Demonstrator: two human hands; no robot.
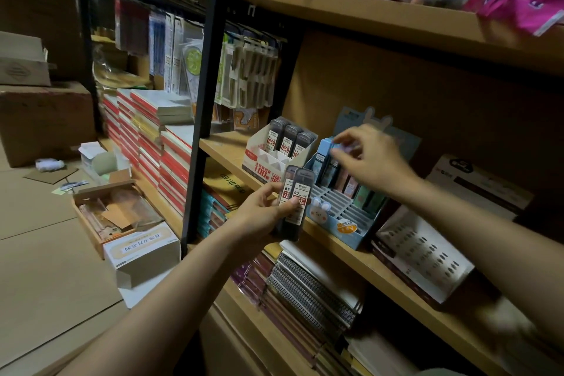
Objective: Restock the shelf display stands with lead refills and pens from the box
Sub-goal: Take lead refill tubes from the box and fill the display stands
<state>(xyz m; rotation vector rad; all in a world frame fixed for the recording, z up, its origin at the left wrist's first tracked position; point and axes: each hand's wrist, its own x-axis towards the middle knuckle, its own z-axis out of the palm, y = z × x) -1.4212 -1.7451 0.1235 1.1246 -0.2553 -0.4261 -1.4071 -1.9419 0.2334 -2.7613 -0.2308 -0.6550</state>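
While left hand grips lead refills, right hand pinches blue case.

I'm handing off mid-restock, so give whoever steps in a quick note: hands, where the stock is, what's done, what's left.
Left hand: grips a stack of dark 0.7 lead refills, held in front of the shelf edge.
Right hand: fingers pinching at the top of a blue pack in the blue stand; blurred, so the grip is unclear.
White stand: three dark refill packs in the back row, front slots empty.
Blue stand: packs along the back, front grid slots empty.
Left: slot the held refills into the white stand, fill the blue stand. The supply box isn't clearly identifiable.
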